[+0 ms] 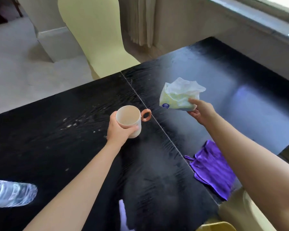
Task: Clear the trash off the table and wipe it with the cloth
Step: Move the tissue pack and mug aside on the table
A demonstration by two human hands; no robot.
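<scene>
My left hand (119, 130) grips a white mug (129, 120) with an orange ring handle, near the middle of the black table (73, 144). My right hand (200, 110) pinches a soft tissue pack (178, 97), held above the table with a white tissue sticking out of its top. A purple cloth (210, 169) lies crumpled on the table at the right, partly under my right forearm. A crushed clear plastic bottle (12, 193) lies at the table's left front. White crumbs (70, 125) are scattered left of the mug.
A pale yellow chair (97, 39) stands at the table's far side. Another yellow chair back (237, 214) sits at the near right. A window ledge (257, 25) runs along the right wall. A seam (158, 124) crosses the tabletop.
</scene>
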